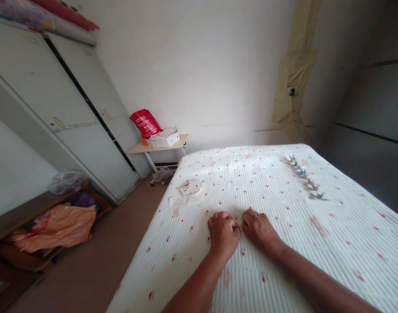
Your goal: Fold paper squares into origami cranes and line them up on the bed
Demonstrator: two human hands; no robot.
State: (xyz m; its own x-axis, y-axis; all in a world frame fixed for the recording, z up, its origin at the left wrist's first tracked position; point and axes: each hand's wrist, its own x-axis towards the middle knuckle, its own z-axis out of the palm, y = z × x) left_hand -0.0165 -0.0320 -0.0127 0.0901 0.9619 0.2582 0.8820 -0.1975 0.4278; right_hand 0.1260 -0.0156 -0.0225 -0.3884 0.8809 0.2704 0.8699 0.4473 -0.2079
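Note:
My left hand rests low over the white quilted mattress with its fingers curled into a pinch. Close beside it on the right, my right hand is closed too, fingertips turned toward the left hand. Whatever lies between the two pinches is too small and covered to make out. Farther off to the left lie loose paper pieces, a small stack over a printed sheet. To the right, a slanting row of small folded paper figures, which look like cranes, sits on the mattress.
Behind the mattress's left corner stands a small table bearing a red bag and a white box. A grey cabinet is at left, near a wooden bench with an orange plastic bag. A wall socket is at the back.

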